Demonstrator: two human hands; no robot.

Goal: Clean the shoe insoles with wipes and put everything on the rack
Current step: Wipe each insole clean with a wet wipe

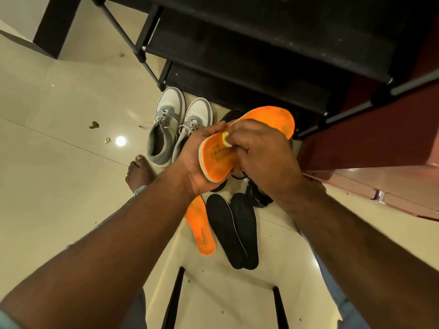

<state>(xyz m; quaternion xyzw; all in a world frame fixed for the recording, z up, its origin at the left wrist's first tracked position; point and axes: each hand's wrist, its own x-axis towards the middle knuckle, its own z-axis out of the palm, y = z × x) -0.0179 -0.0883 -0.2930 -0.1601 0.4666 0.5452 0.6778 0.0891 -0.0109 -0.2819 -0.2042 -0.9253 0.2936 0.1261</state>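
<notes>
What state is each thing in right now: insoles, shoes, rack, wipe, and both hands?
Held orange insole: lifted, being wiped.
Wipe: bunched, pressed on that insole.
Left hand: grips the insole's heel end.
Right hand: pinches the wipe.
Second orange insole: lying on the floor.
Black insoles: side by side on the floor.
Grey sneakers: on the floor, laced.
Rack: visible shelves bare.

Head-worn view, steeply downward, close over floor (59, 162).
</notes>
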